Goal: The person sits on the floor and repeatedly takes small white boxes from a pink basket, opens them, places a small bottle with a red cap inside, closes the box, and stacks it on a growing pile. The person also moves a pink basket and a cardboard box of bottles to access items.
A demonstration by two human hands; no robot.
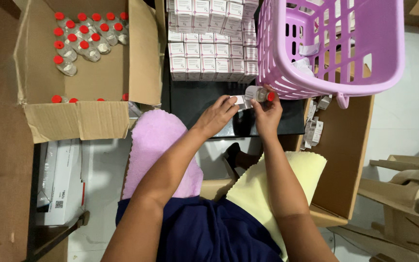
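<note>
Head view: a small red-capped bottle (258, 93) is gripped by the right hand (267, 114) just under the purple basket (287, 73) rim. A white slip (240, 100) is pinched by the left hand (217, 116). Free room is left over the dark counter (195, 99) between the box stacks (209, 53) and both hands.
</note>
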